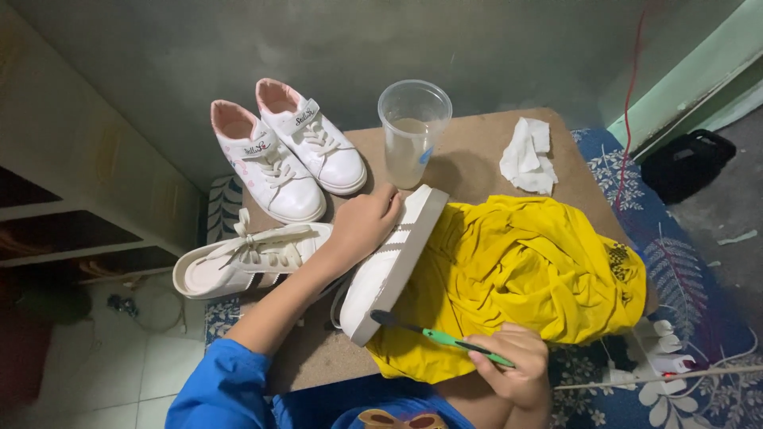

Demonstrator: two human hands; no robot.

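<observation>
Sneaker (393, 258), white, tilted on the surface (477, 143): our left hand (362, 226) clasps it; our right hand (513, 365) grips a green toothbrush (441, 338) at its sole.

We see a dim room lit softly from above. The yellow cloth (517, 266) and white shoes (290, 151) are the brightest areas, without glare. The cup (413, 131) throws a faint shadow to its right on the worktop (477, 143). The left shelves sink into darkness. Edges bend slightly from the wide lens; focus is fair throughout.
</observation>
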